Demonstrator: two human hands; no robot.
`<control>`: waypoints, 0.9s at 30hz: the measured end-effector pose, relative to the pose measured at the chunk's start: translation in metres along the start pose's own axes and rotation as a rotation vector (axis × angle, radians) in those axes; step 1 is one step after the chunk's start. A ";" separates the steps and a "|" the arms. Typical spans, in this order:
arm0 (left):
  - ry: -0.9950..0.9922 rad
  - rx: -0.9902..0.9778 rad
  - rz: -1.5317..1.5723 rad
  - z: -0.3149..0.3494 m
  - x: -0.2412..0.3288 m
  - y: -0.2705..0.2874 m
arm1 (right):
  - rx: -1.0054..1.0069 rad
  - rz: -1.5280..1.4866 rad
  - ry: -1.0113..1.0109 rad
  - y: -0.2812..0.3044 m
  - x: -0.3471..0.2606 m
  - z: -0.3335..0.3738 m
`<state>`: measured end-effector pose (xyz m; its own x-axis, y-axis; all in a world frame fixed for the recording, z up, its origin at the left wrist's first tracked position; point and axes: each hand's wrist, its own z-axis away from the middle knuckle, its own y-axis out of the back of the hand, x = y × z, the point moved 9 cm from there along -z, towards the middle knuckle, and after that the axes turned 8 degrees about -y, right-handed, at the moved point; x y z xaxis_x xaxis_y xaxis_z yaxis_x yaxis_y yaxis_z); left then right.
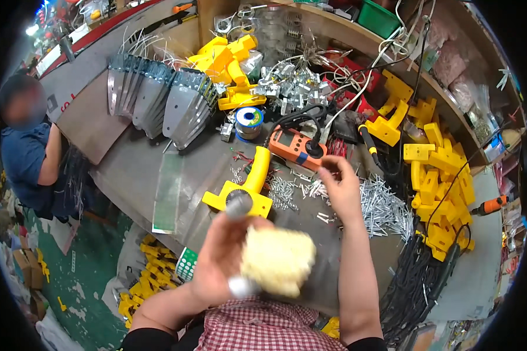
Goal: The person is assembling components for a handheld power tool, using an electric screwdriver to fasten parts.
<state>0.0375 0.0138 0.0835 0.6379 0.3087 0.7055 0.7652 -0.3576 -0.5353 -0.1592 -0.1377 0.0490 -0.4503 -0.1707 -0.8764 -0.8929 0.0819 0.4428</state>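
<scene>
A pale yellow block (278, 260), blurred, is held in the grip of the left hand (216, 257) above the near side of the desk (134, 172), while the right hand (342, 190) is poised by the orange meter (287, 146), fingers parted and nothing seen between them; whether the meter is touched cannot be told. The step in hand is judged to be the moving of the block past the yellow handle (253, 184), and a steady grip, away from the loose screws (383, 205), seems called for next
</scene>
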 end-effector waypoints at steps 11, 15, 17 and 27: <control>-0.213 0.017 0.089 0.010 0.047 -0.076 | 0.068 0.126 0.062 -0.008 0.009 -0.047; -0.343 0.025 -0.060 0.015 0.062 -0.092 | 0.058 0.206 0.071 -0.018 0.002 -0.052; -0.213 0.221 -0.001 0.018 0.055 -0.081 | 0.132 0.315 0.246 -0.019 0.001 -0.055; -0.112 -0.105 0.442 0.005 0.031 -0.073 | 0.161 0.327 0.214 -0.015 0.005 -0.060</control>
<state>0.0018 0.0543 0.1421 0.9105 0.1981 0.3628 0.4088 -0.5618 -0.7192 -0.1481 -0.1988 0.0490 -0.7145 -0.3086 -0.6279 -0.6997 0.3148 0.6414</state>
